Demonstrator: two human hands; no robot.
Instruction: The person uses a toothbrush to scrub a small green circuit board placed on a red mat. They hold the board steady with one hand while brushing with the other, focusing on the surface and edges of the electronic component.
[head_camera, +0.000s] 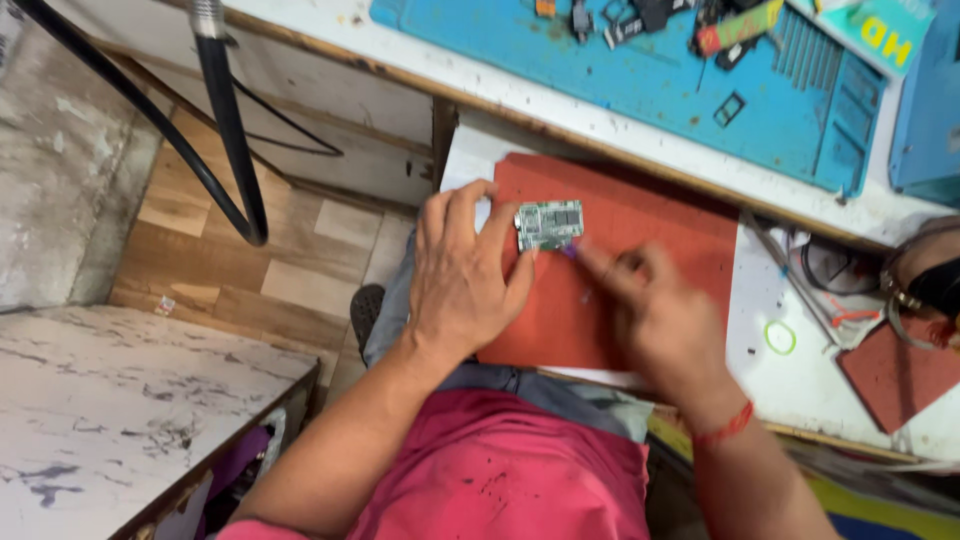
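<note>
left hand (462, 275) pins the small green circuit board (549, 224) flat by its left end, near the red mat's (660, 225) top-left corner, long axis sideways, while blurry right hand (655, 315) pokes a thin purple-tipped tool (572, 253) at its lower-right edge, grip hard to tell

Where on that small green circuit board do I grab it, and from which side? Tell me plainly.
Pinch the small green circuit board by its bare long edges, coming from its right end. It lies flat on the red mat, so only the thin edges offer a hold, and the left hand already covers its left end. The right hand is blurred beside it; a slight lift of one edge probably helps.
</note>
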